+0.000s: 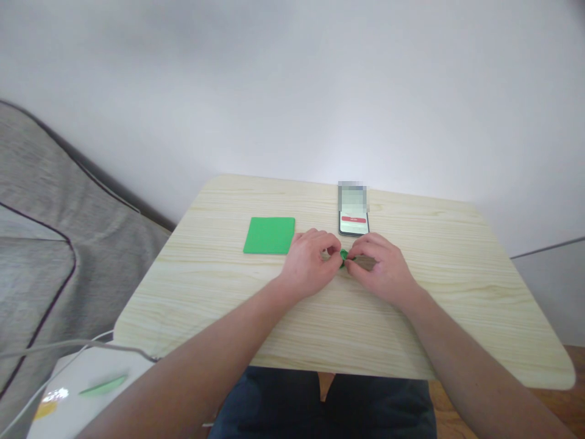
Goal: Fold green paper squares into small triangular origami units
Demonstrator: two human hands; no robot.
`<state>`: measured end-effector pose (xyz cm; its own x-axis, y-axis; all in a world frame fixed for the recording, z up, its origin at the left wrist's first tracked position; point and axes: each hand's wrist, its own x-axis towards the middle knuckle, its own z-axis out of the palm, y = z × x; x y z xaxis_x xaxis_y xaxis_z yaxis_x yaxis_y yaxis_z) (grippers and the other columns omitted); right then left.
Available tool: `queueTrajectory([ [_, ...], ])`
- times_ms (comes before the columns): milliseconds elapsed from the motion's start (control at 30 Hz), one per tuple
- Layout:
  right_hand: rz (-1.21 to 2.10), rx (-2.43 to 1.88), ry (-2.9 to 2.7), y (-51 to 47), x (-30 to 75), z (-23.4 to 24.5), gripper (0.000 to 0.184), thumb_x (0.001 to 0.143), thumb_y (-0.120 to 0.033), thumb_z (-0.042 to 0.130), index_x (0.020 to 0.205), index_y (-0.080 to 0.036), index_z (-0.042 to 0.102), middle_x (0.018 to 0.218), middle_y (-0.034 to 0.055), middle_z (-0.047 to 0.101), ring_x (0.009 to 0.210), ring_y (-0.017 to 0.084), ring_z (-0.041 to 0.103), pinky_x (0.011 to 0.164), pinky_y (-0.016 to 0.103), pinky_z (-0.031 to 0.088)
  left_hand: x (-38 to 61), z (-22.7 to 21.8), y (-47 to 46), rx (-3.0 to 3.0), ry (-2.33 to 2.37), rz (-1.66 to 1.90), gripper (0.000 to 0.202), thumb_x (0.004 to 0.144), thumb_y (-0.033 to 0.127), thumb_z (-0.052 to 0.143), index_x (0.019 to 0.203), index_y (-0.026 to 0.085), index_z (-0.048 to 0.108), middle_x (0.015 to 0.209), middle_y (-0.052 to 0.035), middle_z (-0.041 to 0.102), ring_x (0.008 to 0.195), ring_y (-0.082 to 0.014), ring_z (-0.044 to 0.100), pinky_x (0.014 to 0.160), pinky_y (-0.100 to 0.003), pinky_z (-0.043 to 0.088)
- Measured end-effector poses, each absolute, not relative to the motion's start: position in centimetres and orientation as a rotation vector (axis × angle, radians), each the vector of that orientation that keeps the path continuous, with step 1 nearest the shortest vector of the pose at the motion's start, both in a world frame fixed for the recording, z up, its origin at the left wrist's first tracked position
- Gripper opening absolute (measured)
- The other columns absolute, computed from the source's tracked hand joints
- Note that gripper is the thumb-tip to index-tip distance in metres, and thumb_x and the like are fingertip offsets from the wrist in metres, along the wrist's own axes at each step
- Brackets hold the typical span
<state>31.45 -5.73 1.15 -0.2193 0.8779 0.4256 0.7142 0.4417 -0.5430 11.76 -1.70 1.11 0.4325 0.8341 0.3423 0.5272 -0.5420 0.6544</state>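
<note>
Pinching a small green paper piece (343,258) between them, both hands sat together just below the middle of the frame. I saw the left hand (311,263) with its grip pressed on the piece's left end, thumb and forefinger closed on it. The right hand (382,269) held the other end in the same tight grip, its other fingers curled over the table. Most of the piece was hidden by the fingertips, so I could not tell its shape.

Both hands rested low on the pale wooden table (434,317), with the forearms running down to the bottom edge of the frame. Just above the hands lay a phone (353,213), its screen lit and its upper part blurred. To the upper left of the left hand, just beside it, a square of green paper (269,235) lay flat on the table.

Beyond the table's left edge, grey fabric (46,244) filled the left side of the frame. At the lower left a white surface (86,402) carried a green strip (103,385), with a pale cable (68,346) crossing above it.
</note>
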Motion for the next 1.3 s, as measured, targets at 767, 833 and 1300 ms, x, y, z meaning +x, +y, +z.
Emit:
queueTrajectory([
  [767,0.198,-1.346,-2.105,-5.54,31.56,0.83,0.007,0.084,-0.019,0.070,0.086,-0.024,0.073,0.096,0.0062,0.070,0.090,0.026,0.064,0.080,0.043,0.053,11.68,0.89,-1.78,2.258,1.089,0.879,0.011,0.085,0.015,0.062,0.080,0.022,0.068,0.082,0.0011,0.073,0.086,-0.0186,0.065,0.083,-0.035,0.045],
  [833,0.187,-1.350,-2.128,-5.58,31.54,0.83,0.007,0.084,-0.018,0.070,0.086,-0.024,0.073,0.097,0.0063,0.070,0.091,0.026,0.064,0.080,0.043,0.053,11.66,0.88,-1.78,2.264,1.093,0.874,0.011,0.085,0.015,0.063,0.080,0.022,0.068,0.081,0.0006,0.073,0.085,-0.0190,0.065,0.083,-0.036,0.045],
  [1300,0.195,-1.442,-2.147,-5.61,31.15,1.00,0.004,0.087,-0.019,0.067,0.088,-0.021,0.070,0.098,0.0072,0.070,0.094,0.026,0.062,0.083,0.041,0.052,11.49,0.98,-1.65,2.268,1.102,0.837,0.009,0.084,0.016,0.062,0.079,0.021,0.067,0.080,0.0013,0.071,0.085,-0.0186,0.063,0.082,-0.034,0.044],
])
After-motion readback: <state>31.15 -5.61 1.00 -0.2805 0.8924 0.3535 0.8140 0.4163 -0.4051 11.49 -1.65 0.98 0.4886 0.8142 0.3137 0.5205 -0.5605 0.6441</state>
